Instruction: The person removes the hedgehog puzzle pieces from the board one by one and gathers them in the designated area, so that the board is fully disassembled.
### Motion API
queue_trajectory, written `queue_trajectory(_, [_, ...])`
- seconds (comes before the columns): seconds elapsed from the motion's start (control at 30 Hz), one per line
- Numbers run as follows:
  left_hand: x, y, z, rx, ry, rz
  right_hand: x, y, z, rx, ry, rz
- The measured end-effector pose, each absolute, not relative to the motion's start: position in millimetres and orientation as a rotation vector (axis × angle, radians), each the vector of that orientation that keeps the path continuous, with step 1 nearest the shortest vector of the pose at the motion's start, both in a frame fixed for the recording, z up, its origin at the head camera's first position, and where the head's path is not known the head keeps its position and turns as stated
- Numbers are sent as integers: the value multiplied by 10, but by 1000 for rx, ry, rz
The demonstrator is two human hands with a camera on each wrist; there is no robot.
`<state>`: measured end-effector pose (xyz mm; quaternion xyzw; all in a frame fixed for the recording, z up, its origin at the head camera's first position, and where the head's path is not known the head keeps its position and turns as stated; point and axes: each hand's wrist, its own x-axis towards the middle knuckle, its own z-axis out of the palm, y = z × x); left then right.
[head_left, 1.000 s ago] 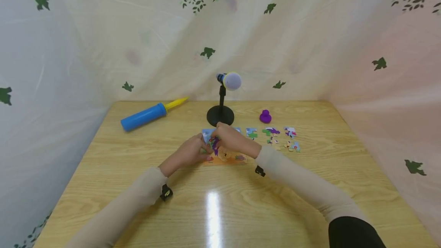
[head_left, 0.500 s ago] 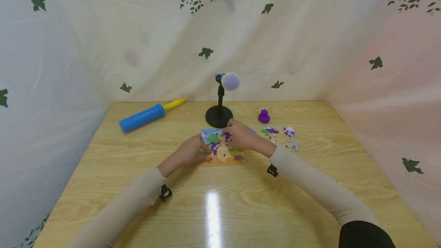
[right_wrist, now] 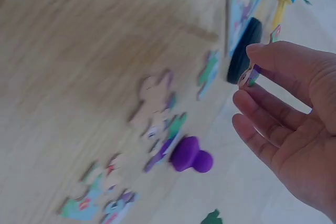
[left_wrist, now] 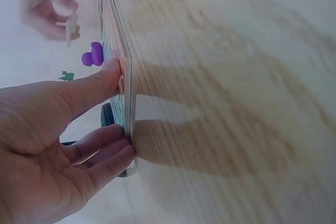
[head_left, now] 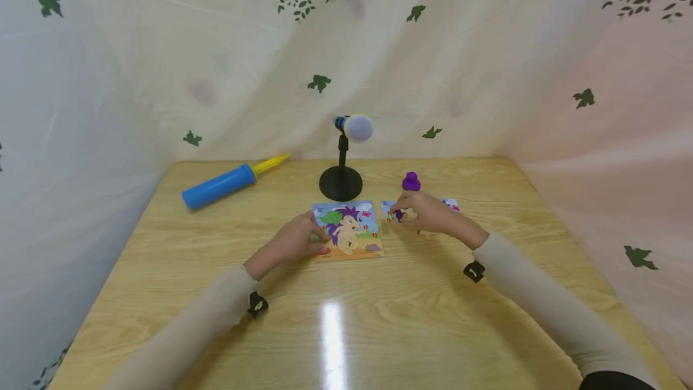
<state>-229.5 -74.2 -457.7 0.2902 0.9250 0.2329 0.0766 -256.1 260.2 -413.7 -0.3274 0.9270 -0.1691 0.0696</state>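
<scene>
Steadying the puzzle board (head_left: 349, 230) by its edge, the left hand (head_left: 295, 242) grips it while the right hand (head_left: 428, 214), over loose pieces (head_left: 452, 204), pinches a puzzle piece (right_wrist: 251, 75); so light a pinch could let it slip.

A blue pump (head_left: 219, 186), a microphone stand (head_left: 341, 182) and a purple knob (head_left: 411, 182) sit behind.

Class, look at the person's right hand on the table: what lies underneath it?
The right hand pinches one puzzle piece. Loose puzzle pieces lie on the table below it. From the head view the hand covers most of them.
</scene>
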Motion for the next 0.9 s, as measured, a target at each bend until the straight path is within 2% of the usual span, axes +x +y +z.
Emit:
queue_trajectory(0.33, [-2297, -751, -4582, 873, 2764, 712, -2447, 2784, -4350, -985, 2781, -517])
queue_trajectory(0.63, [-2305, -788, -4553, 896, 2718, 718, -2436, 2824, -4509, -1184, 2792, -454])
queue_trajectory(0.9, [-2330, -804, -4551, 847, 2679, 733, -2421, 2809, -4542, -1212, 2840, -420])
